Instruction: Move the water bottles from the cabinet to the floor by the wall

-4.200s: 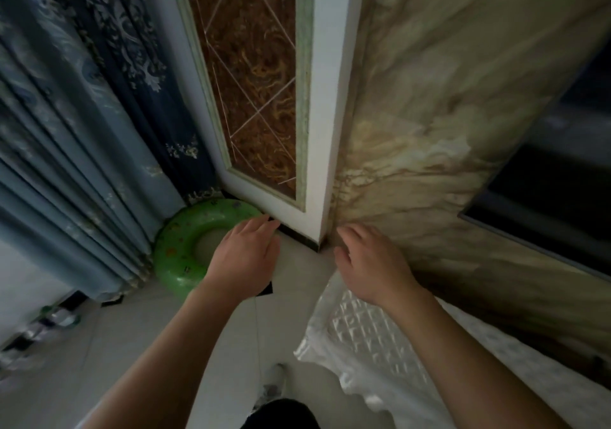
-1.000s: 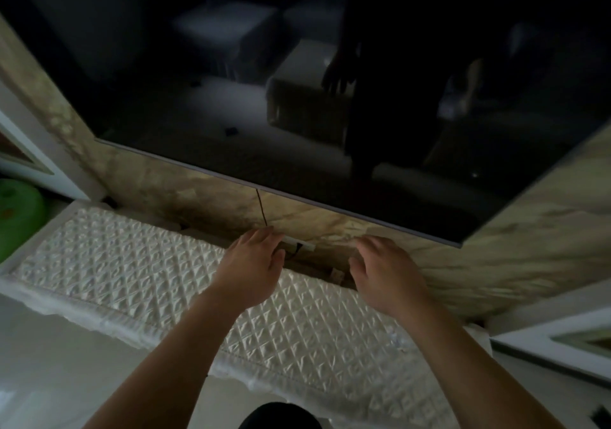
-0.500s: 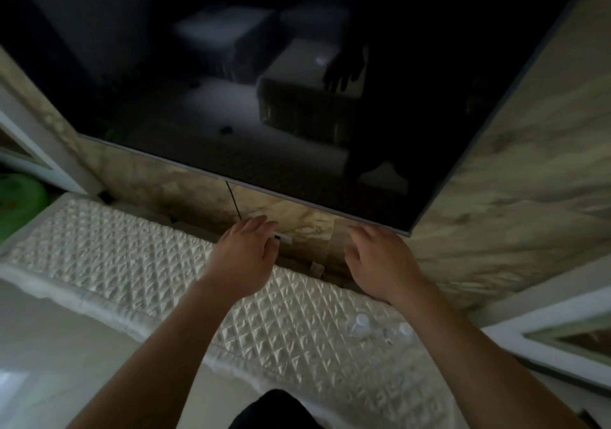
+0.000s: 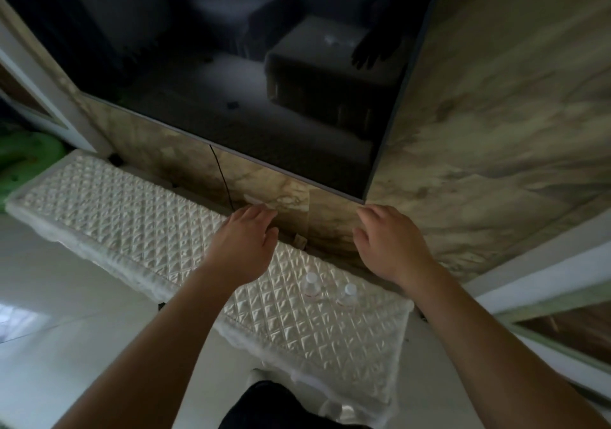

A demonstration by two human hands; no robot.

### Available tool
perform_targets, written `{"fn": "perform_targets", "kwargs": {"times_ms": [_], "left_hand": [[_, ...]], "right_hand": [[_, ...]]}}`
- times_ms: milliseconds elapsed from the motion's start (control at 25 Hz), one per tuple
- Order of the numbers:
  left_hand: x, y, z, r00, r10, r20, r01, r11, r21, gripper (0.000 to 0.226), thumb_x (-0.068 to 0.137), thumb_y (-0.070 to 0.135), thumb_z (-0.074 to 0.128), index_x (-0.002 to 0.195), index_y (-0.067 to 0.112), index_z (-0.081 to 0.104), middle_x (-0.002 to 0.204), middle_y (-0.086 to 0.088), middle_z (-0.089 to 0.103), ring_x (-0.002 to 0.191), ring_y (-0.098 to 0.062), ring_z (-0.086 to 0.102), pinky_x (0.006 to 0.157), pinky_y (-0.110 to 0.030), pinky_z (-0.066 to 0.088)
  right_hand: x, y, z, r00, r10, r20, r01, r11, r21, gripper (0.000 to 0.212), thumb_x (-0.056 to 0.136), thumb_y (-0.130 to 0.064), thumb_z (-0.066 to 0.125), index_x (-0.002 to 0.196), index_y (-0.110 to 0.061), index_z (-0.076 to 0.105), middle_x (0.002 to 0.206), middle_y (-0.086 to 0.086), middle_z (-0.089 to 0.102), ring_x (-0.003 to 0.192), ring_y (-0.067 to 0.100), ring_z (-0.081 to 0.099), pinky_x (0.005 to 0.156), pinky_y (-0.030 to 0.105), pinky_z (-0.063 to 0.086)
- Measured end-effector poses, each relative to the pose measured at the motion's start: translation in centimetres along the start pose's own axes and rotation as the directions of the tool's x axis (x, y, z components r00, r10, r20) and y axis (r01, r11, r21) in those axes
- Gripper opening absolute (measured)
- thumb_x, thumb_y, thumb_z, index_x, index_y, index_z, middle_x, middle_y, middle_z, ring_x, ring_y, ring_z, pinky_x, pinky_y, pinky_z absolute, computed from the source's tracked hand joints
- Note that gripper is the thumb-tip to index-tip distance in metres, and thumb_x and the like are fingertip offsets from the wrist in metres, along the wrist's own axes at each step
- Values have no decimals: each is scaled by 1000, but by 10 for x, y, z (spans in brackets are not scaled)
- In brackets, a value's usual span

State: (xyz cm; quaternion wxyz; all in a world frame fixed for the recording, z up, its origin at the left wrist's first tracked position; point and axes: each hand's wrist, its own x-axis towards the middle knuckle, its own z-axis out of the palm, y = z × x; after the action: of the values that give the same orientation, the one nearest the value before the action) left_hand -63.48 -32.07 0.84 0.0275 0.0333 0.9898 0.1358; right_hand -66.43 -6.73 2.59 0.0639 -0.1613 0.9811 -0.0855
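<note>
Below the two hands, two bottles stand upright on the quilted cabinet (image 4: 139,217) top, caps pointing up at the camera: the left bottle (image 4: 311,286) and the right bottle (image 4: 347,294), just beside each other. From the right hand (image 4: 388,247) they lie at about 7 o'clock, near; from the left hand (image 4: 246,247) at about 4 o'clock, a little farther. Both hands hover empty, palms down, fingers loosely spread, holding nothing. The right hand looks the nearer one for a grasp, and would need to draw back toward the body. Wall (image 4: 496,131) and screen (image 4: 231,81) close off 12 o'clock; the cabinet's right edge sits at 3 o'clock of the bottles. Bare floor (image 4: 66,313) lies open at 9 o'clock.
</note>
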Motion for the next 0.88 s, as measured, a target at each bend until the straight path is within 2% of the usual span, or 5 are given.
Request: {"fn": "perform_targets", "kwargs": {"times_ms": [120, 440, 640, 880], "left_hand": [[-3, 16, 8, 1000, 4, 23, -4, 1000, 8, 49, 100, 39, 34, 147, 24, 38, 155, 0, 37, 143, -20, 30, 115, -40, 29], [9, 30, 43, 996, 33, 82, -32, 999, -23, 50, 100, 40, 34, 146, 22, 39, 154, -2, 38, 143, -22, 32, 116, -44, 30], [18, 10, 87, 986, 48, 161, -41, 998, -46, 48, 100, 39, 37, 144, 21, 41, 150, -2, 44, 140, -22, 37, 113, -43, 34], [34, -8, 163, 968, 38, 247, -11, 994, -109, 53, 98, 44, 42, 146, 20, 38, 150, -2, 43, 139, -21, 37, 111, -40, 35]], "right_hand": [[-10, 17, 3, 1000, 23, -13, -23, 999, 36, 50, 100, -37, 32, 145, -16, 38, 151, 2, 41, 138, 20, 37, 113, 39, 33], [-14, 43, 40, 995, 97, 14, -99, 987, 130, 47, 99, -34, 38, 141, -13, 45, 143, 6, 50, 130, 24, 44, 105, 38, 38], [-9, 50, 90, 977, 192, 90, -205, 962, 182, 49, 98, -36, 38, 142, -14, 44, 141, 9, 52, 125, 28, 49, 103, 42, 42], [-5, 55, 164, 952, 281, 123, -304, 917, 259, 44, 98, -34, 45, 135, -10, 48, 133, 11, 54, 120, 28, 50, 95, 39, 42]]}}
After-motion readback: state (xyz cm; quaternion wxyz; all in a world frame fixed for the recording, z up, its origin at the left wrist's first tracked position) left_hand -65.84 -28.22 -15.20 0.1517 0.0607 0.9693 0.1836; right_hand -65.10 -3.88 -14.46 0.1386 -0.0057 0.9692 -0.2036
